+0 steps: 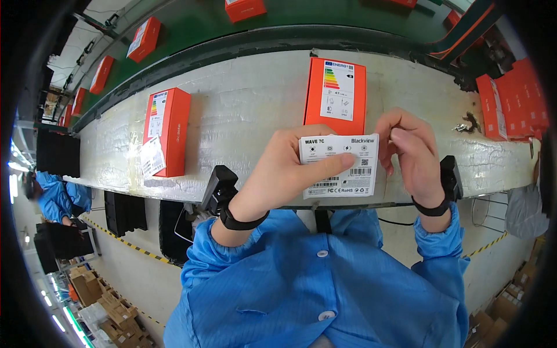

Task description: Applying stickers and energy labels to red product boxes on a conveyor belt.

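Note:
My left hand (313, 169) grips a white printed label (342, 184), its thumb lying across the front. Whether this is one label or a thin stack, I cannot tell. Beside the label's right edge, my right hand (413, 156) has its fingers curled in, thumb and forefinger close together; anything between them is too small to make out. Just beyond both hands lies an orange box (314, 93) with a coloured energy label on its top. A second orange box (177, 136) is to the left, carrying an energy label and a white label (153, 158) that overhangs its side.
The worktable (243, 110) has a silvery, worn covering. Behind it, a green conveyor (191, 36) carries several orange boxes. More orange boxes (513, 101) are grouped at the far right. A co-worker in blue (55, 197) is at the far left, near black bins (125, 211).

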Demonstrator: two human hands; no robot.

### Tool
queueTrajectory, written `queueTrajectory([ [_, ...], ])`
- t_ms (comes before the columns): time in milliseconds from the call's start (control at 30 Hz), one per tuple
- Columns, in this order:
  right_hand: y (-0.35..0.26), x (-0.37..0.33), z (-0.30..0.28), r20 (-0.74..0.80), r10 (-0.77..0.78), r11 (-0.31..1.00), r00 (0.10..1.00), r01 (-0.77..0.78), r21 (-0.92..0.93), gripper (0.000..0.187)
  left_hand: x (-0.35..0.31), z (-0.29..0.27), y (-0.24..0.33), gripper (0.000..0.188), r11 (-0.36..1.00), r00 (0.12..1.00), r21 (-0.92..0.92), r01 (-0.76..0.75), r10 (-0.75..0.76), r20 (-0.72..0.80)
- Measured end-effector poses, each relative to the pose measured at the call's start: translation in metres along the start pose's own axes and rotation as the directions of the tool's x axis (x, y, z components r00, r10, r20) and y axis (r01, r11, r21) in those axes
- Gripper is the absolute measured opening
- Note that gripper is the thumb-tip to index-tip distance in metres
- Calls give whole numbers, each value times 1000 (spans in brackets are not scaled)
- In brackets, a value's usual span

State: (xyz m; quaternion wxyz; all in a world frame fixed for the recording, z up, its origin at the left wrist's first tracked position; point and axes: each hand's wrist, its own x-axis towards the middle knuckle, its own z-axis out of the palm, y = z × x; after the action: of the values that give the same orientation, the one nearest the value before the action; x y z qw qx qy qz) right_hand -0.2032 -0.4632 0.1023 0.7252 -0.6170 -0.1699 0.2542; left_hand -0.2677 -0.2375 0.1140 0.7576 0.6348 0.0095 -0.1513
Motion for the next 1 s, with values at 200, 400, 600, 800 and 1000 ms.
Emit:
queueTrajectory([
  [200, -3, 0, -10, 118, 40, 999, 992, -39, -11, 18, -1, -1, 0, 23, 998, 1000, 63, -19, 18, 22],
  [400, 10, 8, 4, 354, 117, 958, 928, -199, 205, 18, -7, 5, 0, 20, 981, 976, 7, -194, 192, 105],
  [600, 8, -3, 13, 28, 67, 980, 997, -71, 188, 14, -9, 2, -8, 22, 990, 991, -78, -120, 116, -62],
  [800, 11, -9, 28, 187, -343, 826, 921, 390, -407, 8, -45, -4, -13, 19, 993, 970, -28, -112, 103, -219],
  [1000, 18, -7, 56, 223, -310, 860, 924, 372, -348, 6, -92, -23, -49, 36, 953, 864, 136, -272, 304, -401],
])
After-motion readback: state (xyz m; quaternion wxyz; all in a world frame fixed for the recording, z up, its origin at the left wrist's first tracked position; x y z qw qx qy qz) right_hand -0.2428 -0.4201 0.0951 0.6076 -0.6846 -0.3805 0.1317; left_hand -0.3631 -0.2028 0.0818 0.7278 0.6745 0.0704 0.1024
